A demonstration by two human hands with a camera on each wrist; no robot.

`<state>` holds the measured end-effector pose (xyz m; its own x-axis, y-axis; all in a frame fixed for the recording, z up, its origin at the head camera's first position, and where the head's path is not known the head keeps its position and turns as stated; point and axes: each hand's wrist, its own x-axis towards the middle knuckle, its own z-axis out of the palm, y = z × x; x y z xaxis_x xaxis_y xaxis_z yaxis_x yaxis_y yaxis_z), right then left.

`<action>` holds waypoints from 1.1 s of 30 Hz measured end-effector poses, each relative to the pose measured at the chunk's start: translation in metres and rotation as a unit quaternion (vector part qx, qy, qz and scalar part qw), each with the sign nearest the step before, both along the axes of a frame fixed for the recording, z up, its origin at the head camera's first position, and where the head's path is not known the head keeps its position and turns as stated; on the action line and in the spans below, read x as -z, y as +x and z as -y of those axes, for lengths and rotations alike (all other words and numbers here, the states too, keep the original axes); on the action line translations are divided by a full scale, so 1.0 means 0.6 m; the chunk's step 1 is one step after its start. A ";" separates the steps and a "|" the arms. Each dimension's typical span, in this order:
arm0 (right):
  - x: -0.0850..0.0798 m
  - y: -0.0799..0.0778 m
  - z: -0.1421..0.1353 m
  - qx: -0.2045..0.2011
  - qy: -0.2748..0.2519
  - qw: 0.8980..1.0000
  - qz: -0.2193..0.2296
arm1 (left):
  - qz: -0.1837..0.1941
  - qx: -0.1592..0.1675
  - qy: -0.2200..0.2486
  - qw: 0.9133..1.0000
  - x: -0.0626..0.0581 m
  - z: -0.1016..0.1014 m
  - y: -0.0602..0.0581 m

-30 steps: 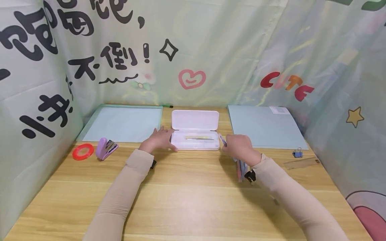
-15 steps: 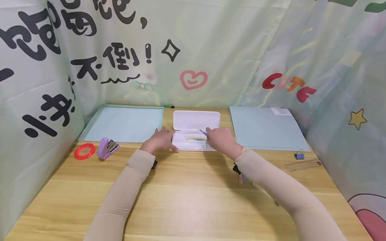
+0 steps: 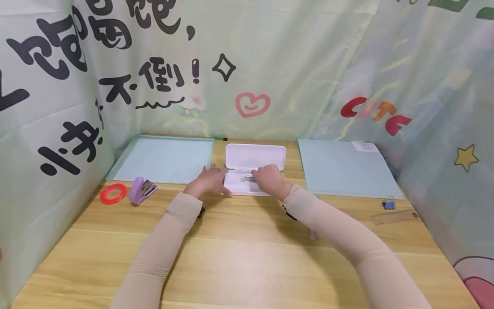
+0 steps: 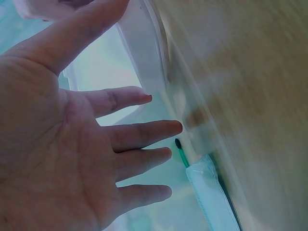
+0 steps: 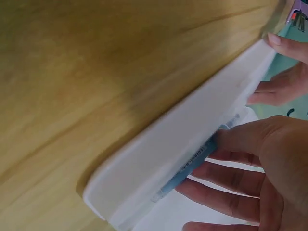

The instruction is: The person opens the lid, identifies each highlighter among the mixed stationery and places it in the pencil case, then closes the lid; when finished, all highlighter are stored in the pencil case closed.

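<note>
A white pencil case (image 3: 256,156) lies with its lid raised at the back middle of the table. My left hand (image 3: 210,180) stands at its left end, fingers spread; in the left wrist view the thumb (image 4: 91,29) reaches the case's end. Over the case's tray is my right hand (image 3: 272,180). In the right wrist view, its thumb and fingers pinch a blue pen (image 5: 195,161) with a barcode, along the near wall of the case (image 5: 144,144). Slim pens or pencils (image 3: 247,178) show in the tray, partly covered by that hand.
Pale blue folders (image 3: 170,159) (image 3: 347,167) lie to both sides. A red tape roll (image 3: 113,194) and purple stapler (image 3: 142,191) are at left. At right are a blue binder clip (image 3: 388,204) and a ruler (image 3: 394,217). More pens (image 3: 312,234) peek out beneath the right forearm.
My right hand has moved left with the pen, from beside the case's right end to over its tray, and lowered there. The left hand has stayed at the left end.
</note>
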<state>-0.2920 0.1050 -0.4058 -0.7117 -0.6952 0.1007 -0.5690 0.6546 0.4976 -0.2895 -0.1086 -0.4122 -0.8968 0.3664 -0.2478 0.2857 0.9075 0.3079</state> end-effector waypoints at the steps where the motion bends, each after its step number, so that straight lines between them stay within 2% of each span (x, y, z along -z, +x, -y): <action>1: 0.001 -0.001 0.001 0.005 0.006 1.000 0.006 | 0.001 -0.001 0.001 1.000 0.000 0.000 0.000; 16: 0.014 -0.007 0.006 0.028 -0.018 0.999 0.018 | -0.005 0.002 -0.008 1.000 0.006 -0.001 -0.005; 26: 0.030 -0.007 0.012 0.029 -0.042 0.998 -0.030 | -0.008 -0.002 -0.004 1.000 0.007 0.000 -0.004; 33: 0.030 -0.006 0.008 0.032 -0.042 0.998 -0.024 | -0.007 -0.002 -0.003 1.000 0.007 0.000 -0.004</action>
